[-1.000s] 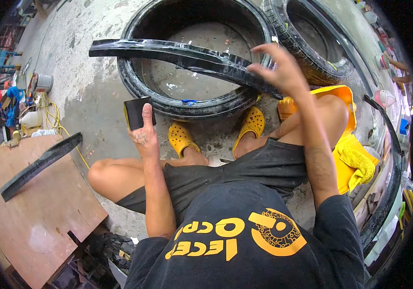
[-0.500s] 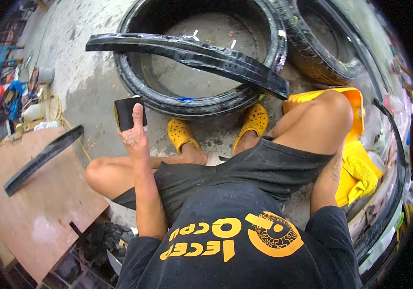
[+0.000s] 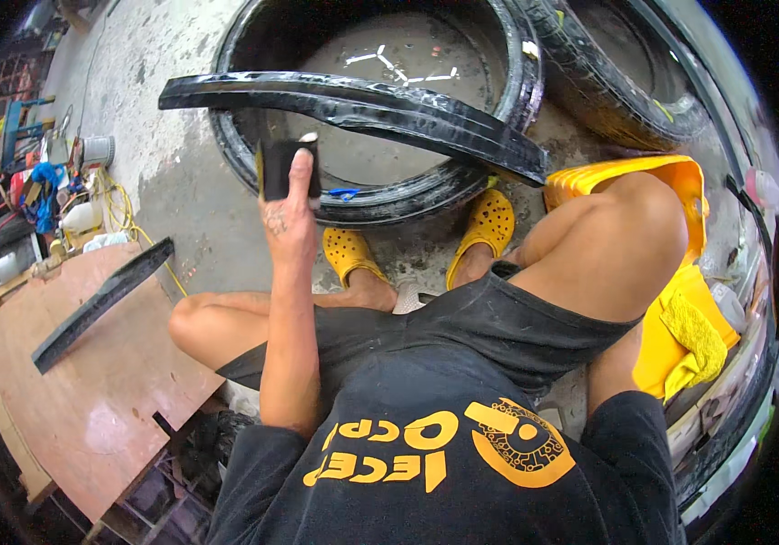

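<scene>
- Position: your long strip (image 3: 353, 104) lies across the tire (image 3: 389, 202), bridging its opening, with both ends overhanging the ring.
- Left hand (image 3: 287, 218): grip clamped on the black block (image 3: 278, 174), thumb across its face, raised over the tire's near left edge as viewed.
- Right hand: out of sight past your right thigh; state of that grip cannot be told.
- Done: strip placed, block in hand. In view, a gap separates the two; no contact noted.
- Condition: strip is glossy, with pale streaks along its length; you cannot tell how much of it is worked.
- Left: in my judgement, nothing here certifies the strip as finished.
- Nearby: a short strip (image 3: 103, 304) lies on the surface (image 3: 90, 409) to your left, untouched; a yellow cloth (image 3: 694, 336) lies to your right.
</scene>
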{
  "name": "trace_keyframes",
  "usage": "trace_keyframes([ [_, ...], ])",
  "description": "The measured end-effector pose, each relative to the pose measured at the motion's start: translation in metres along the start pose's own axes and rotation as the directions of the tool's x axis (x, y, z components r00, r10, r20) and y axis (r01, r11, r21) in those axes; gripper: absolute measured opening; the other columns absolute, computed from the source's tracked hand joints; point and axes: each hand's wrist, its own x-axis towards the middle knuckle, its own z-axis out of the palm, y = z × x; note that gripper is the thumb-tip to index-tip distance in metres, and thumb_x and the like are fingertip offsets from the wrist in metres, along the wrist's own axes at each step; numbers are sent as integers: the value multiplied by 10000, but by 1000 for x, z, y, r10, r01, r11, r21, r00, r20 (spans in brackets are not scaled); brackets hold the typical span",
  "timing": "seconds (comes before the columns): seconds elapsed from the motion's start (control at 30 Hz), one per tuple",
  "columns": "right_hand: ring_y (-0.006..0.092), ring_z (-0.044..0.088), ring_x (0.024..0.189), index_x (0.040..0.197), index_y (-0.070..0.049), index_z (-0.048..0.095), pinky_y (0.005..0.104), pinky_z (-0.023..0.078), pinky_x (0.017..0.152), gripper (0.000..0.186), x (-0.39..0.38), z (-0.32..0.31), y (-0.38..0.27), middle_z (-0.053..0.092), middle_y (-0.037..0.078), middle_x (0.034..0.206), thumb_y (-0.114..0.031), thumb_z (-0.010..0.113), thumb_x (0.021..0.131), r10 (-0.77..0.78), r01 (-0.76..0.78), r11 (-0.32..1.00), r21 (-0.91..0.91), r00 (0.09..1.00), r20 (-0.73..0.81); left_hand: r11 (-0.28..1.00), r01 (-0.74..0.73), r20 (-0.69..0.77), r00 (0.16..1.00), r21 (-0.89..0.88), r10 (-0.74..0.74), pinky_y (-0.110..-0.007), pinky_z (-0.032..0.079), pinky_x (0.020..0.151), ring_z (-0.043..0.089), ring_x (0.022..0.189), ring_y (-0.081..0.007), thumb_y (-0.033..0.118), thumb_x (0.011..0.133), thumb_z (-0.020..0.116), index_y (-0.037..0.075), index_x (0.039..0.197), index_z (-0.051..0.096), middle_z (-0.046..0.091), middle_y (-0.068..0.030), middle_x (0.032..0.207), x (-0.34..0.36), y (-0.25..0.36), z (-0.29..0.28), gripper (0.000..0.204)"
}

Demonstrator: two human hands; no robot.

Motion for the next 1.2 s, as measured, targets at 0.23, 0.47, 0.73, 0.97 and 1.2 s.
trace_keyframes([
  [0.23,325,640,1117,1219,103,598,390,509,1033,388,-6,42,-12,627,221,1235,-231,568,1023,-54,-41,920,389,972,230,894,183,467,884,-409,33,-298,560,691,687,840,-176,270,1003,672,33,1161,642,722,-91,1005,14,8,140,287],
  [0.47,263,720,953,1168,80,647,382,600,897,543,46,157,-56,713,189,1070,-437,588,1011,436,-384,900,-206,786,439,198,829,852,503,-524,145,-360,558,587,636,712,-247,227,1024,616,8,1066,564,621,-125,841,54,-53,220,229],
  [0.73,206,696,1046,1256,16,664,334,560,916,613,76,246,-121,732,133,1112,-506,682,937,392,425,385,-819,728,562,664,284,331,942,-691,-58,-335,573,737,651,860,-237,231,975,703,-33,1170,601,659,-151,981,64,-16,62,344],
  [0.97,436,495,1341,1535,-100,376,474,472,1086,992,42,332,41,432,262,1515,-469,858,750,212,489,-193,-851,867,451,841,-9,-35,999,-540,-12,-303,552,721,646,834,-164,212,967,726,20,1093,698,702,-90,976,46,-10,-43,231],
  [1.2,389,688,1017,1361,-84,612,457,549,907,666,67,317,24,714,243,1045,-193,741,717,185,562,97,-822,801,570,943,-308,-215,919,127,330,-321,511,773,635,824,-175,324,941,760,3,1082,669,708,-66,941,19,7,-45,362],
])
